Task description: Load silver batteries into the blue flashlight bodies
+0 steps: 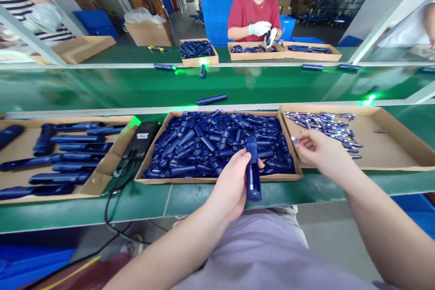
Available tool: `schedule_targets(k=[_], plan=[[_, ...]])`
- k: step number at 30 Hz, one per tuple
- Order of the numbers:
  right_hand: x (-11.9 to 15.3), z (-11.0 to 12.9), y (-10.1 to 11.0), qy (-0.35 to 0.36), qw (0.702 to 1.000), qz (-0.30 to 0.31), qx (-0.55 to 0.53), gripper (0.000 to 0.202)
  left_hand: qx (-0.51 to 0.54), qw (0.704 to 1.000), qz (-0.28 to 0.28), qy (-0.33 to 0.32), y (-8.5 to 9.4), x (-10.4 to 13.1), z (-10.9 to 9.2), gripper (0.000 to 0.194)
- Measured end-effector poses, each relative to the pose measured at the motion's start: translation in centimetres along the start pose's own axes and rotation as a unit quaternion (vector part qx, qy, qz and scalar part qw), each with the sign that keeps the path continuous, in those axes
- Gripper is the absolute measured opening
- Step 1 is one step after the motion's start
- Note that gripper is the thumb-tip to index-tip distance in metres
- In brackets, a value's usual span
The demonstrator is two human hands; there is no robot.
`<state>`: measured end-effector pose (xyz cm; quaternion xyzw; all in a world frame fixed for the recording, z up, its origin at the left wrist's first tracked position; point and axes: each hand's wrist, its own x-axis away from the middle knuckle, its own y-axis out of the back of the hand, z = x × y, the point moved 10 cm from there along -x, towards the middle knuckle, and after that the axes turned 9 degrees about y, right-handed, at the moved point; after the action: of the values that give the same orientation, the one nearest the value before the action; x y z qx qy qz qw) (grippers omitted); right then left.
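My left hand point(234, 181) is wrapped round a dark blue tubular housing point(253, 176), held upright over the front edge of the middle cardboard tray point(217, 179). That tray is full of small blue plastic parts point(190, 145). At the left rim of the right cardboard tray point(390, 163), my right hand point(307, 145) pinches a small part with a whitish end point(294, 140). Thin blue and white pieces point(326, 127) are heaped in the left part of that tray, just beyond my right hand.
A left tray point(118, 154) holds long blue housings. Beside it lies a black box point(141, 140) with cables. Beyond, blue tubes, some with green lights, lie on a green belt point(238, 86). A person with white gloves point(260, 28) works opposite; other people are at both sides.
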<state>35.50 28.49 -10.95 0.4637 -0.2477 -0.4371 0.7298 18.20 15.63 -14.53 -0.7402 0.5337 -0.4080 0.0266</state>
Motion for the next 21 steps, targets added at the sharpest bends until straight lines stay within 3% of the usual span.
schedule_targets(k=[2,5,9,12,14,16,17,18,21], plan=[[2.3,5.7,0.0,0.124,0.983,0.018,-0.132,0.019,-0.021,0.999,0.009,-0.023,-0.6,0.2,-0.4,0.03],[4.8,11.0,0.4,0.237,0.962,0.003,-0.134,0.012,-0.043,0.996,0.052,-0.057,-1.9,0.4,-0.7,0.042],[5.9,13.5,0.0,0.286,0.956,-0.05,-0.052,0.021,-0.031,0.995,0.071,-0.065,-2.0,0.4,-0.3,0.045],[5.6,13.6,0.3,0.311,0.947,-0.063,-0.043,0.031,0.021,0.996,0.083,-0.033,-1.6,0.1,0.0,0.034],[4.0,11.5,1.7,0.298,0.949,-0.093,-0.033,0.032,0.081,0.994,0.07,0.01,-0.9,-0.1,0.2,0.022],[0.9,6.9,3.0,0.219,0.967,-0.127,0.032,0.031,0.134,0.989,0.041,0.055,-0.2,0.0,0.5,0.019],[-0.9,3.7,3.5,0.144,0.976,-0.133,0.093,0.029,0.151,0.985,0.029,0.073,0.1,0.1,0.6,0.019],[-2.8,0.4,2.7,0.079,0.982,-0.081,0.152,0.028,0.16,0.983,0.024,0.085,0.2,0.2,0.7,0.02],[-6.6,-5.4,0.9,0.039,0.983,-0.006,0.179,0.02,0.15,0.984,0.037,0.093,0.3,0.7,0.9,0.019]])
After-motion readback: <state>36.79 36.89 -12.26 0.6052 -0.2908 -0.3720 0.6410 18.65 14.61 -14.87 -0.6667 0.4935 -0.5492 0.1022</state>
